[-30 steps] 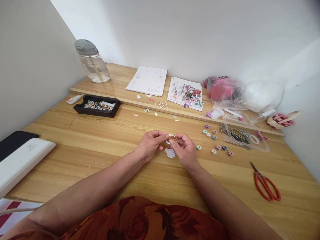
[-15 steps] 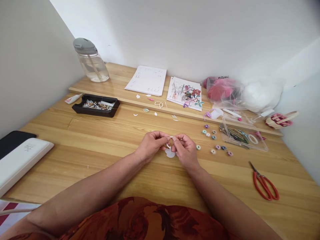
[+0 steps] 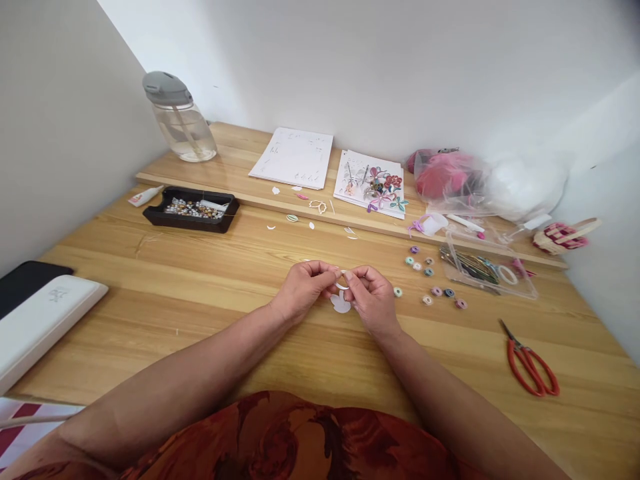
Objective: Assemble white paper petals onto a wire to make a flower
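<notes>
My left hand (image 3: 303,288) and my right hand (image 3: 373,298) meet over the middle of the wooden table (image 3: 200,293). Both pinch a small white paper ring (image 3: 341,283) between fingertips. Just under it a white paper cut-out (image 3: 341,305) lies on the table. Several small coloured paper coils (image 3: 430,280) are scattered to the right of my right hand.
Red scissors (image 3: 531,363) lie at the right. A clear box of strips (image 3: 487,270), pink and white bags (image 3: 480,180), a small basket (image 3: 563,237), two paper sheets (image 3: 295,158), a water bottle (image 3: 180,120), a black bead tray (image 3: 193,210) and a white case (image 3: 43,320) ring the table.
My fingertips have closed in tighter on the ring and the hands have sunk slightly toward the table. The view has shifted a little.
</notes>
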